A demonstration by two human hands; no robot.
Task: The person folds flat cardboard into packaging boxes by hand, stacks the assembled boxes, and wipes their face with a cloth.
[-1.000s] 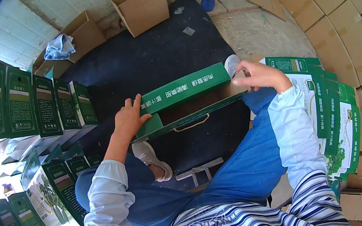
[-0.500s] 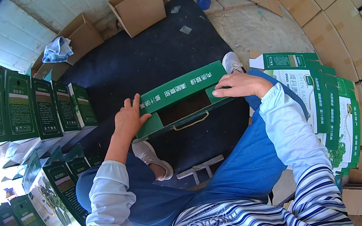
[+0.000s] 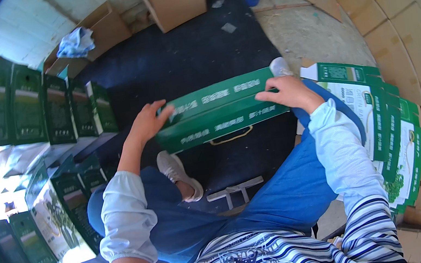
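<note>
While hands (image 3: 218, 108) press green carton (image 3: 218, 111), handle half hidden.

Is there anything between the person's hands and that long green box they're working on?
Nothing visible. The left hand rests directly on one end of the green box and the right hand on the other end, with no object between hands and box.

Room ahead, sides blocked

The dark mat (image 3: 182, 59) is left open; green boxes (image 3: 42, 111) and flat cartons (image 3: 386, 125) are stacked beside.
</note>
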